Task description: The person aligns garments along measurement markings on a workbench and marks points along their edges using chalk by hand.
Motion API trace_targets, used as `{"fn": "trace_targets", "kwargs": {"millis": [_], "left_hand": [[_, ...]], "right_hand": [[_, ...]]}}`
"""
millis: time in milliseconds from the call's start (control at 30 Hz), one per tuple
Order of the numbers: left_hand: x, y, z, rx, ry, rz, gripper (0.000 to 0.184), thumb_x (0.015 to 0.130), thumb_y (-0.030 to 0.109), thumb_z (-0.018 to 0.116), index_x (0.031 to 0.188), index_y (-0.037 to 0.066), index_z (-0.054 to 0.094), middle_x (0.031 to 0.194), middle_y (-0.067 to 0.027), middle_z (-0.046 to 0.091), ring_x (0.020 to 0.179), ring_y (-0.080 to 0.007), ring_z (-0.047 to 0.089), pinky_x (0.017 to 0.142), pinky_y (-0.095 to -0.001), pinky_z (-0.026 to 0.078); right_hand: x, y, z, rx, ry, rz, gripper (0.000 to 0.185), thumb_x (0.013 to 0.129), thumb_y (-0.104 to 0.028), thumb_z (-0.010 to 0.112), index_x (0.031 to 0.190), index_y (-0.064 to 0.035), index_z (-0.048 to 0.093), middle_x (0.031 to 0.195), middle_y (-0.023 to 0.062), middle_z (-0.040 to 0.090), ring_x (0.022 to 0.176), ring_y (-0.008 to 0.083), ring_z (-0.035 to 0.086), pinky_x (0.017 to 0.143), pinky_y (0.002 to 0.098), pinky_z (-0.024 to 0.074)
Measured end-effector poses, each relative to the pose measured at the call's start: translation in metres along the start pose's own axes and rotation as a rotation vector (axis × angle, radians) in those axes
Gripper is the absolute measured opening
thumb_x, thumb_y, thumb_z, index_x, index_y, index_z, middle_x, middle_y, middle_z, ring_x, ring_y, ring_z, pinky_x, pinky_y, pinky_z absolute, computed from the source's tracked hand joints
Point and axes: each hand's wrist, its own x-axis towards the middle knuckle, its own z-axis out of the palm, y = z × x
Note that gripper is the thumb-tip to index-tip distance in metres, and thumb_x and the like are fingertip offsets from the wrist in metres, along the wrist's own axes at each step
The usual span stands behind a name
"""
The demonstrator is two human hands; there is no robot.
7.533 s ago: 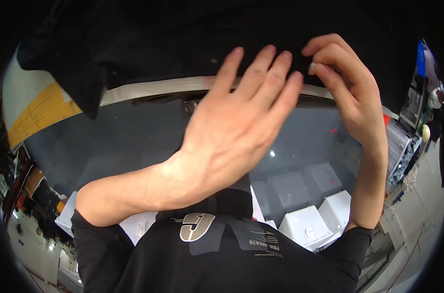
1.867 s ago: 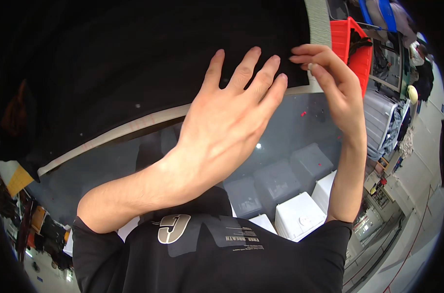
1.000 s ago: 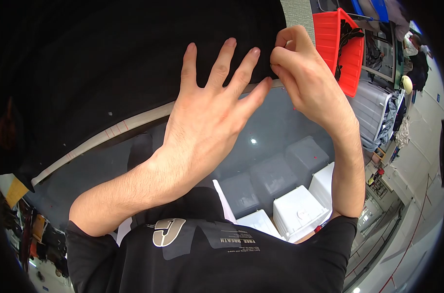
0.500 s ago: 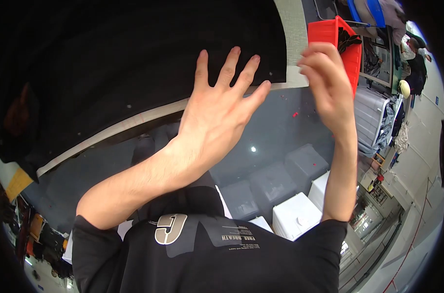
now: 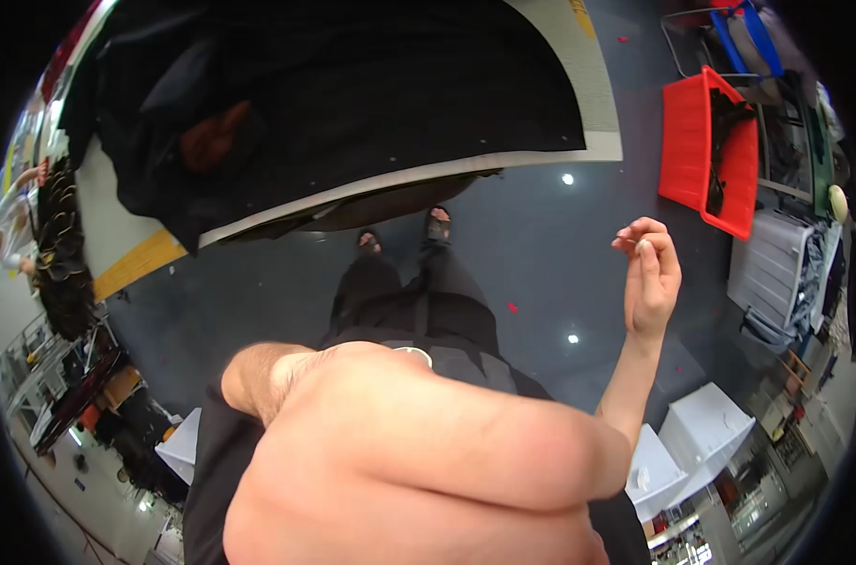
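Observation:
My left hand [image 5: 390,452] is very close to the camera and fills the bottom middle. Its back and a bent finger show, with the fingers pressed together; their tips are hidden, so anything in them cannot be seen. My right hand [image 5: 651,282] is raised in the air at the right, over the floor. Its fingers curl loosely with the tips apart, and nothing shows between them. Black cloth [image 5: 399,85] lies spread over a pale table [image 5: 601,122] ahead. A dark piece of fabric hangs beneath the table edge.
A red bin [image 5: 684,141] with dark material inside stands right of the table. Beyond my right hand is a grey crate [image 5: 772,254] holding cloth. White boxes [image 5: 706,428] sit at lower right. Dark items hang at far left, near a person's arm [image 5: 23,193].
My left hand has left the black cloth and come up close to the camera. My right hand now appears lower, away from the red bin. The view has shifted, showing more floor and my feet.

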Motion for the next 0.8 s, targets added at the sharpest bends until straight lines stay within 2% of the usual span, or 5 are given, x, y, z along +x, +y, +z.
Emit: {"fn": "trace_targets", "kwargs": {"millis": [400, 800], "left_hand": [[-0.016, 0.032, -0.037, 0.016, -0.018, -0.02, 0.011, 0.079, 0.009, 0.065, 0.089, 0.003, 0.065, 0.079, -0.0086, 0.067, 0.067, -0.0201, 0.064, 0.073, -0.0379, 0.056], [-0.06, 0.086, -0.158, -0.026, -0.128, 0.067, 0.015, 0.082, 0.013, 0.064, 0.09, 0.001, 0.064, 0.082, -0.0094, 0.068, 0.069, -0.0204, 0.065, 0.074, -0.0346, 0.055]], "right_hand": [[0.026, -0.009, 0.058, 0.046, -0.031, -0.1, 0.012, 0.099, -0.009, 0.043, 0.095, -0.0025, 0.053, 0.116, 0.0112, 0.051, 0.102, 0.0203, 0.053, 0.091, 0.0368, 0.0441], [0.051, -0.028, 0.188, 0.046, -0.092, -0.142, 0.01, 0.098, -0.007, 0.046, 0.097, -0.0021, 0.055, 0.116, 0.0114, 0.051, 0.103, 0.0213, 0.053, 0.09, 0.0363, 0.0452]]}}
